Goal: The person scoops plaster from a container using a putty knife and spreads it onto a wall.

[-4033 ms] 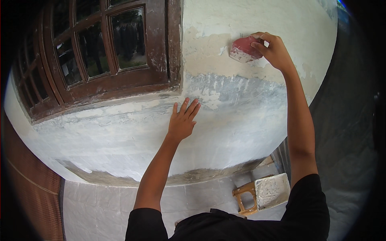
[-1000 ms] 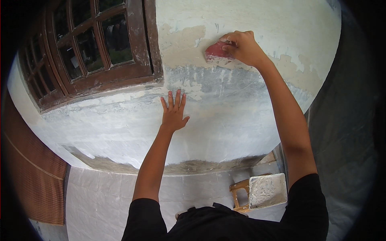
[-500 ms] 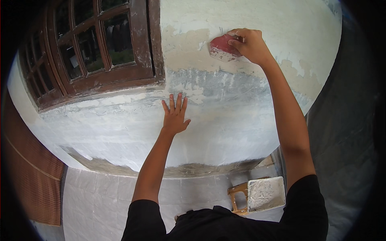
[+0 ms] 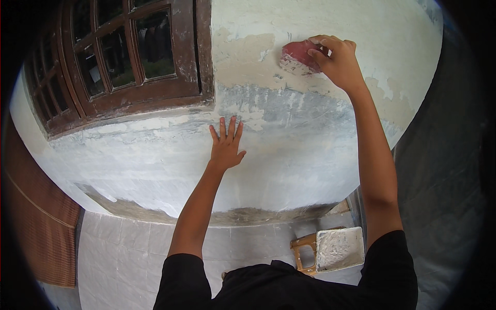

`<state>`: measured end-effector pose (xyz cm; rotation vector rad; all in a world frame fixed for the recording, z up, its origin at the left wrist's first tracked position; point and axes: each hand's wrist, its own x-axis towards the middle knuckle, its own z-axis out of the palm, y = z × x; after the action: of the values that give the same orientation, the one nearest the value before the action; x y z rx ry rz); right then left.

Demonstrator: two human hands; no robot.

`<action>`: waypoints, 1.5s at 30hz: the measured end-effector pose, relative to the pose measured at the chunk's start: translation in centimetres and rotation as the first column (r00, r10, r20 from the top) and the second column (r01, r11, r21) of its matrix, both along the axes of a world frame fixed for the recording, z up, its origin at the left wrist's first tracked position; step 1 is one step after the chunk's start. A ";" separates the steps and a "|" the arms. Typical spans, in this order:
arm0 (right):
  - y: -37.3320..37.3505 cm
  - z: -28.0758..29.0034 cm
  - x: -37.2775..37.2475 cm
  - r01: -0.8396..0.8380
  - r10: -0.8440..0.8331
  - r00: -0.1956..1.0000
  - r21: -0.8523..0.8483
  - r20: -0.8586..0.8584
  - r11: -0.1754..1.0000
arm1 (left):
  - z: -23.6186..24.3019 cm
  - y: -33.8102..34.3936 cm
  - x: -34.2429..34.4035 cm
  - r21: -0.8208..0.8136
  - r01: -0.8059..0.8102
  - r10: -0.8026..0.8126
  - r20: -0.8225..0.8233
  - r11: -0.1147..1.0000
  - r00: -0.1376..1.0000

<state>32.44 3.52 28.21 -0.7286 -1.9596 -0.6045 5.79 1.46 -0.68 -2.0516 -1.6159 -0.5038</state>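
My right hand [image 4: 336, 59] grips a red scraper [image 4: 302, 51] smeared with white filler, held against the wall [image 4: 392, 46] to the right of the window, over a beige patched band above rougher grey plaster. My left hand [image 4: 227, 144] rests below the window's lower right corner, fingers spread on the whitish wall, holding nothing. The brown wooden window [image 4: 183, 82] with small glass panes fills the upper left.
A white tray [image 4: 341, 248] of pasty filler sits on a yellowish stool [image 4: 305, 253] at the lower right, on grey floor tiles [image 4: 113, 258]. A brown slatted mat [image 4: 41, 217] is at the left, and a dark grey sheet [image 4: 434, 196] at the right.
Over the last second my right hand and the scraper have shifted right along the wall and slightly upward. My left hand stays spread in nearly the same spot.
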 end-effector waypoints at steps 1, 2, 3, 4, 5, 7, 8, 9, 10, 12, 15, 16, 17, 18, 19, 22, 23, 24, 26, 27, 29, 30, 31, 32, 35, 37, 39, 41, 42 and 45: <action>0.1 -0.2 -0.2 -0.066 0.065 0.998 -0.079 -0.007 0.995 | 0.1 0.0 0.0 0.001 0.002 -0.002 0.000 1.000 1.000; 0.1 -0.6 -0.7 -0.068 0.067 0.998 -0.080 -0.008 0.995 | 0.1 0.0 -0.1 -0.011 -0.006 0.006 -0.004 1.000 1.000; -0.1 -1.1 -1.3 -0.090 0.094 0.995 -0.137 0.019 0.986 | 0.1 -0.1 -0.2 -0.023 -0.015 0.015 -0.008 1.000 1.000; -0.1 -1.5 -1.9 -0.112 0.123 0.991 -0.194 0.044 0.975 | 0.1 -0.1 -0.4 -0.023 -0.018 0.018 -0.009 1.000 1.000; 0.4 -2.0 -2.1 -0.107 0.124 0.989 -0.195 0.078 0.975 | 0.1 0.0 -0.3 -0.024 -0.012 0.012 -0.009 1.000 1.000; 1.2 -2.1 -2.2 -0.034 0.049 0.993 -0.134 0.110 0.990 | 0.0 0.1 0.0 -0.021 -0.006 0.005 -0.008 1.000 1.000; 1.3 -2.0 -2.4 0.034 -0.024 0.990 -0.074 0.137 0.997 | -0.1 0.1 0.0 -0.015 0.006 -0.006 0.000 1.000 1.000; 1.4 -1.5 -2.1 0.032 -0.028 0.996 -0.037 0.089 0.999 | -0.2 0.2 -0.1 -0.007 0.017 -0.017 0.008 1.000 1.000; 1.3 -1.1 -1.6 0.032 -0.029 0.996 -0.035 0.090 0.999 | -0.3 0.3 -0.1 -0.006 0.018 -0.018 0.009 1.000 1.000; 0.6 -0.1 -0.9 -0.053 0.050 0.996 -0.039 -0.069 0.998 | -0.3 0.1 0.0 0.000 0.018 -0.018 0.013 1.000 1.000; 0.0 -0.6 -1.3 -0.157 0.152 0.987 -0.143 -0.049 0.977 | -0.3 0.1 -0.2 0.021 0.005 -0.005 0.000 1.000 1.000; -0.1 -1.1 -1.7 -0.205 0.204 0.979 -0.222 -0.026 0.953 | -0.4 0.1 -0.2 0.020 0.006 -0.006 0.001 1.000 1.000; 0.1 -1.7 -1.9 -0.174 0.191 0.979 -0.197 0.072 0.965 | -0.4 0.1 -0.2 0.010 0.005 -0.005 0.006 1.000 1.000; 0.1 -2.0 -1.8 -0.171 0.188 0.979 -0.194 0.074 0.966 | -0.4 0.2 -0.2 0.000 0.003 -0.003 0.011 1.000 1.000; 0.1 -2.2 -1.8 -0.098 0.107 0.985 -0.071 0.137 0.993 | -0.4 0.3 -0.1 0.003 0.005 -0.005 0.012 1.000 1.000; 0.6 -1.8 -0.7 0.005 -0.012 0.996 0.076 0.089 0.997 | -0.6 0.6 0.2 0.012 0.021 -0.022 0.026 1.000 0.999; -0.3 -1.2 -0.6 -0.097 0.094 0.994 -0.060 -0.057 0.993 | -0.5 0.5 0.0 0.014 0.018 -0.019 0.022 1.000 1.000; -1.1 -1.0 -0.5 -0.211 0.171 0.962 -0.181 -0.212 0.961 | -0.6 0.4 -0.1 0.013 0.020 -0.020 0.019 1.000 1.000; -2.0 -1.5 -0.5 -0.259 0.219 0.955 -0.204 -0.200 0.944 | -0.6 0.4 -0.3 0.021 0.016 -0.016 0.017 1.000 1.000; -2.4 -1.7 -0.8 -0.177 0.170 0.984 -0.253 -0.049 0.951 | -0.6 0.3 -0.4 0.031 0.017 -0.018 0.012 0.999 1.000; -2.0 -2.5 -1.2 -0.101 0.142 0.980 -0.267 0.139 0.959 | -0.7 0.4 -0.3 0.042 0.018 -0.018 0.014 0.999 1.000; -1.3 -3.1 -1.6 -0.098 0.139 0.981 -0.265 0.139 0.959 | -0.6 0.5 -0.3 0.056 0.017 -0.018 0.014 0.998 1.000; -0.7 -3.7 -2.1 -0.158 0.202 0.967 -0.254 0.158 0.954 | -0.7 0.6 -0.2 0.057 0.020 -0.021 0.013 0.998 1.000; -0.1 -4.0 -2.6 -0.219 0.265 0.948 -0.243 0.178 0.945 | -0.7 0.6 -0.1 0.042 0.019 -0.020 0.021 0.999 1.000; 0.7 -3.1 -2.8 -0.149 0.177 0.968 -0.161 0.179 0.976 | -0.8 0.6 0.1 0.028 0.020 -0.021 0.026 0.999 0.999; 0.5 -1.8 -2.5 -0.090 0.100 0.974 -0.060 0.203 0.994 | -0.8 0.5 -0.1 0.025 0.018 -0.019 0.024 1.000 1.000; -0.1 -0.3 -1.7 -0.113 0.116 0.992 -0.063 0.039 0.992 | -0.8 0.5 0.0 0.050 0.028 -0.029 0.024 0.998 0.999; -1.4 -0.3 -1.9 -0.133 0.139 0.990 -0.155 0.032 0.979 | -0.7 0.2 0.0 0.054 0.034 -0.038 0.073 0.998 0.997; -2.0 -0.5 -2.2 -0.155 0.164 0.986 -0.245 0.019 0.957 | -0.6 0.1 -0.1 0.057 0.037 -0.043 0.117 0.998 0.992; 0.1 -3.0 -3.0 -0.173 0.198 0.956 -0.126 0.216 0.977 | -0.5 0.2 -0.2 0.081 0.047 -0.057 0.118 0.996 0.991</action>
<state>29.46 3.62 25.21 -0.5489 -2.2574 -0.4891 5.62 1.62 -1.22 -2.0442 -1.5872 -0.7104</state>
